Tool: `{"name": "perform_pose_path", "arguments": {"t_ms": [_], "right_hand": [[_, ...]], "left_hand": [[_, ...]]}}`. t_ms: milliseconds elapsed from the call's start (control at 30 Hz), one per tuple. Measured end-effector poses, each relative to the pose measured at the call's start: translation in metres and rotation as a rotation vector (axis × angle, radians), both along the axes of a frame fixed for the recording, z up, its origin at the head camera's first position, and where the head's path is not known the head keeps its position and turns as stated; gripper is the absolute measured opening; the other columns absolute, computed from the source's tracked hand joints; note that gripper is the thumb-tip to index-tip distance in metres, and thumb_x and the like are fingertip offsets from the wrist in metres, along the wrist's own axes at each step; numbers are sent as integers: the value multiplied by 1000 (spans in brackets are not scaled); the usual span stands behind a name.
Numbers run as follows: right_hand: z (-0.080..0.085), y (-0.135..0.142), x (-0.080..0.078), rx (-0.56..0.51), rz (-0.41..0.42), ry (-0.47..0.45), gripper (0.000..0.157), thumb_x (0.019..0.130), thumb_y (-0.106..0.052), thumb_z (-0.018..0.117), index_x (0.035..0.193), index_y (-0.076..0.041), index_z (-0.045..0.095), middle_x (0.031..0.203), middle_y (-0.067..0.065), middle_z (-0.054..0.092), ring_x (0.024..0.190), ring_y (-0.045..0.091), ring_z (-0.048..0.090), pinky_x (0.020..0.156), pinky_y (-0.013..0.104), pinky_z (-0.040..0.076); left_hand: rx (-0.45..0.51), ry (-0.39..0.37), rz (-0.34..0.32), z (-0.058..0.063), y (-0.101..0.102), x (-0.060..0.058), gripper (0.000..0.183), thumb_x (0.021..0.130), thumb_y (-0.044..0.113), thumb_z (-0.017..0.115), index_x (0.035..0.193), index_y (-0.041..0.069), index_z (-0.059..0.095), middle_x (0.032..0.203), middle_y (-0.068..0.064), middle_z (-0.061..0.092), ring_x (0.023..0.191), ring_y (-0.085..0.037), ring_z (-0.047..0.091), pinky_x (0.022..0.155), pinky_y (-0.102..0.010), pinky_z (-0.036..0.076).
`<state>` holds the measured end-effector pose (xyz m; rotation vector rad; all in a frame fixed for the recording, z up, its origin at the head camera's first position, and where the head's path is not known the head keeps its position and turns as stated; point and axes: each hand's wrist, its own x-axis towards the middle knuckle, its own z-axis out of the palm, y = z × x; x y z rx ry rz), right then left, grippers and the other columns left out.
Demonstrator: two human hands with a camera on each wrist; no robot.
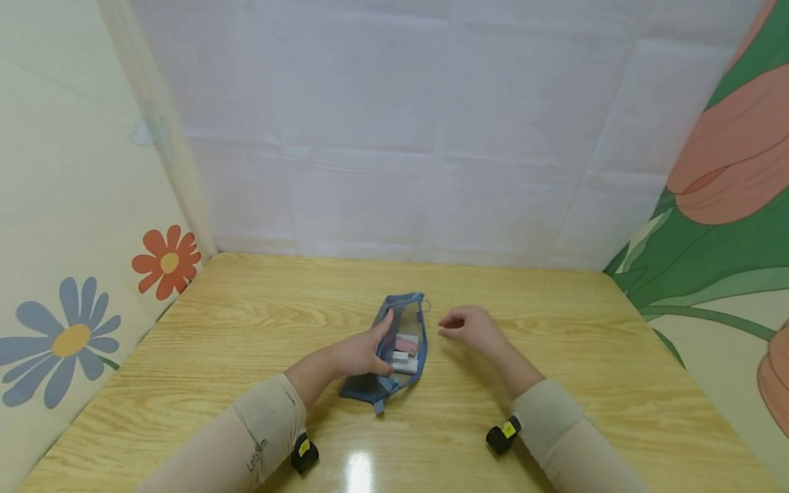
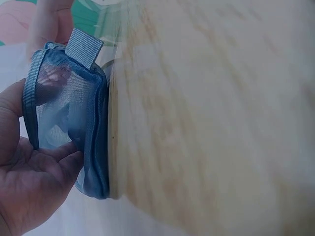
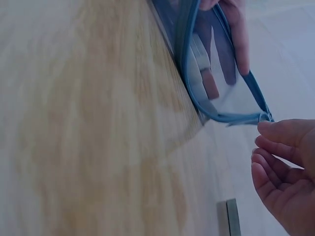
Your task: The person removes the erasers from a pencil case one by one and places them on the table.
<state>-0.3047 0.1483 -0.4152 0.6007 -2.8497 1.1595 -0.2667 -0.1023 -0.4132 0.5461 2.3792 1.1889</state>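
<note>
A blue mesh zip pouch [image 1: 364, 387] lies on the table with its mouth spread toward the right. My left hand [image 1: 360, 352] grips it at the mouth, thumb and fingers apart along the edge. Inside are a pink block-shaped item [image 1: 406, 345] and several white or pale ones [image 1: 405, 366]; their kinds cannot be told. A small ring [image 1: 427, 306] hangs at the pouch's far end. Just right of it is my right hand [image 1: 477, 329], fingers loosely bent with nothing seen between them. From the right wrist, the thumb tip appears beside the ring [image 3: 266, 117].
The wooden table [image 1: 246, 301] ends at a white sheet [image 1: 431, 171] at the back. Flower-printed cloths stand at the left [image 1: 74, 205] and right [image 1: 727, 274]. A narrow grey-green strip [image 3: 233, 217] shows low in the right wrist view; its kind is unclear.
</note>
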Motion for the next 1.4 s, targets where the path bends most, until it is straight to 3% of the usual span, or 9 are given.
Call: {"name": "perform_pose_path", "arguments": {"t_ms": [367, 600, 867, 1067, 1400], "right_hand": [[-7, -20, 9, -62, 102, -38, 12, 76, -10, 73, 86, -4, 70, 78, 1, 66, 71, 8, 57, 66, 24, 48], [-14, -27, 12, -43, 119, -94, 13, 77, -14, 73, 89, -10, 70, 80, -3, 66, 73, 8, 58, 65, 23, 48], [-18, -35, 12, -58, 172, -142, 18, 76, -8, 72, 94, -7, 69, 80, -1, 66, 73, 9, 58, 65, 25, 48], [-23, -38, 12, -86, 189, -121, 20, 75, -5, 73, 94, -2, 68, 78, 2, 65, 71, 9, 57, 63, 23, 48], [-23, -40, 13, -48, 162, -109, 18, 74, -11, 75, 90, -5, 68, 75, -1, 63, 69, 9, 56, 62, 24, 47]], "left_hand": [[-3, -31, -2, 1, 0, -1, 112, 74, 12, 73, 147, 17, -11, 150, -19, 11, 129, -26, 27, 105, -44, 22], [-8, -35, -3, 1, 0, 0, 111, 74, 14, 74, 147, 18, -11, 150, -18, 13, 128, -26, 29, 106, -44, 21], [-7, -25, -6, 1, 0, 0, 111, 74, 13, 73, 147, 19, -11, 151, -16, 12, 126, -23, 30, 105, -43, 22], [-10, -13, -12, 2, 0, 0, 110, 75, 12, 72, 147, 17, -10, 151, -17, 12, 127, -23, 30, 105, -42, 22], [-28, -23, -15, 2, -1, 0, 109, 76, 14, 72, 147, 18, -11, 151, -17, 10, 128, -25, 29, 104, -44, 23]]}}
